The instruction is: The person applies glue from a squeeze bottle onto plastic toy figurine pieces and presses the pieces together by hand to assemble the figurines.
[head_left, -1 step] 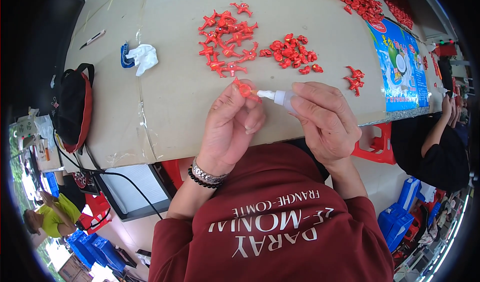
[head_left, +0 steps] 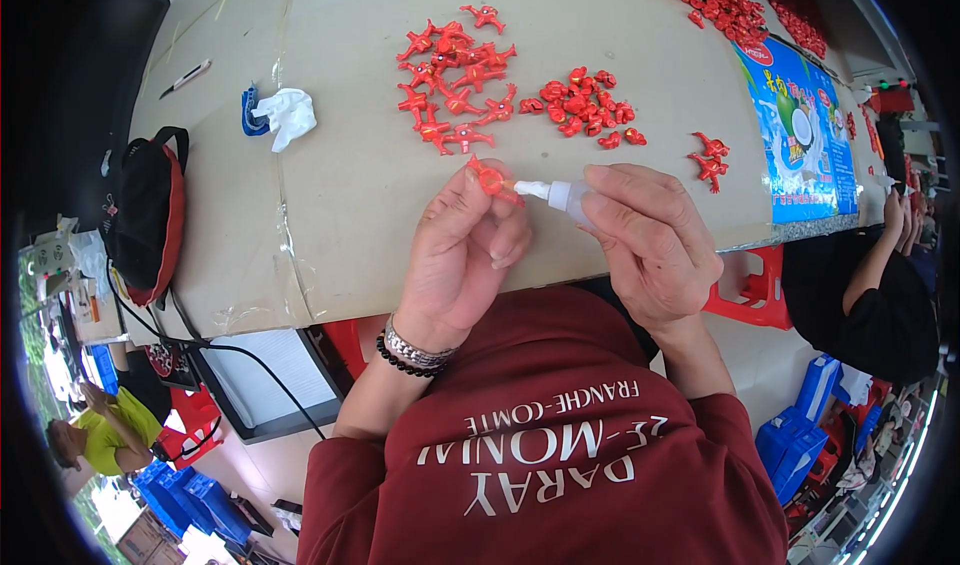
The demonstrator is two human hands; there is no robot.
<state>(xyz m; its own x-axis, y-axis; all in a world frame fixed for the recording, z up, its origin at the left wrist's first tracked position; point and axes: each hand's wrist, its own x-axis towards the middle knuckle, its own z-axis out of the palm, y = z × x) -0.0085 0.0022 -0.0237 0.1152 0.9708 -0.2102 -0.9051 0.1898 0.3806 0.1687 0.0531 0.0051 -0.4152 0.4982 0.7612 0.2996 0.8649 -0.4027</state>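
My left hand (head_left: 470, 240) is closed, pinching a small red plastic figure part (head_left: 490, 180) between thumb and fingers. In my right hand (head_left: 652, 240) is a small white squeeze bottle (head_left: 568, 199) with a narrow nozzle, gripped by thumb and fingers. The nozzle's tip points left and meets the red part, or comes very near it; I cannot tell which. Beyond my left hand lies a loose group of red figure bodies with limbs (head_left: 455, 80). To its right is a pile of smaller rounded red pieces (head_left: 585, 107). Two red figures (head_left: 711, 162) lie apart, further right.
A crumpled white tissue (head_left: 288, 117) and a pen (head_left: 186, 79) lie left on the covered table (head_left: 350, 195). A black-and-red bag (head_left: 150, 215) rests at the left edge, a black cable below. More red pieces (head_left: 725, 5) are heaped far right, near a blue printed sheet (head_left: 800, 130). Other people sit at both sides.
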